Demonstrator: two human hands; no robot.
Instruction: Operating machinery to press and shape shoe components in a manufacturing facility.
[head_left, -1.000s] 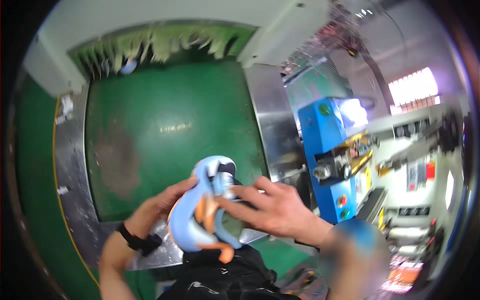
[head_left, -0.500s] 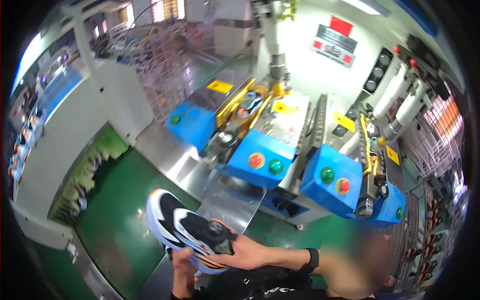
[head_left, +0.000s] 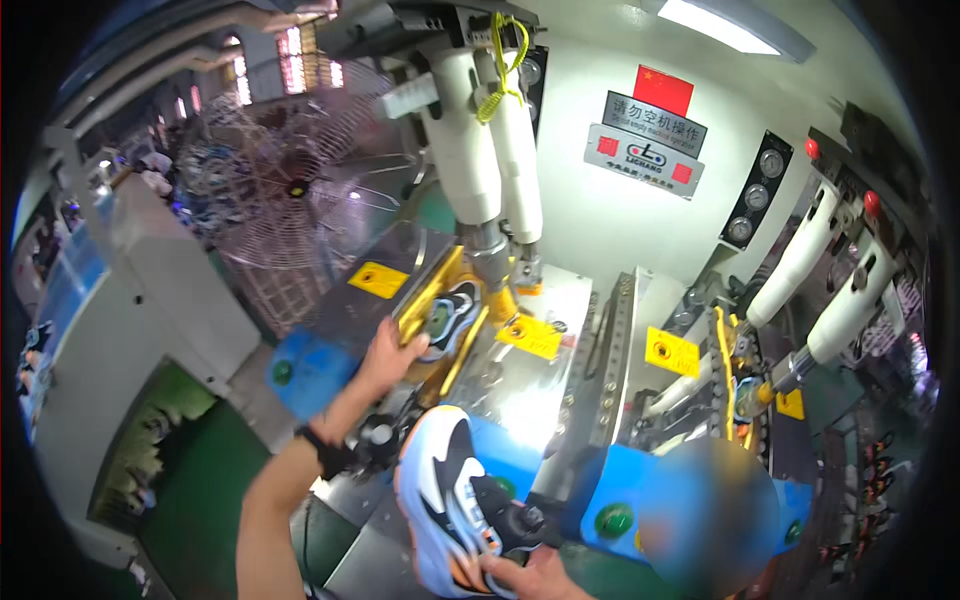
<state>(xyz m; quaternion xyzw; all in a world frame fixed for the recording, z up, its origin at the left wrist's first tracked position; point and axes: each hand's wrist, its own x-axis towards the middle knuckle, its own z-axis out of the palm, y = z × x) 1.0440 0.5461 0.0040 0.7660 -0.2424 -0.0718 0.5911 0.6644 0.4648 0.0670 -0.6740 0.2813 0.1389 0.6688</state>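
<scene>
My left hand (head_left: 385,358) reaches to the left bay of the machine, a dark band on its wrist. Its thumb and fingers are apart, close to the heel of a black, white and blue sneaker (head_left: 455,315). That shoe sits between yellow pads (head_left: 432,292), below the machine's white cylinders (head_left: 468,150). Near me, my right hand (head_left: 535,575) grips a second sneaker (head_left: 440,505) low at its heel side, the thumb on the upper. This one is white, black and pale blue with orange accents, toe pointing up. Its opening holds something dark, perhaps a last.
Blue control boxes (head_left: 310,372) with green buttons line the machine front. To the right is another bay with yellow pads (head_left: 722,365) and white cylinders (head_left: 795,250). A large wire fan (head_left: 297,190) stands back left, beside a grey conveyor housing (head_left: 190,290). Shoe racks stand far right.
Both hands were on the one sneaker, low and left. My left hand has let go and reached into the left bay. My right hand has carried the sneaker right. The view is nearer the machine.
</scene>
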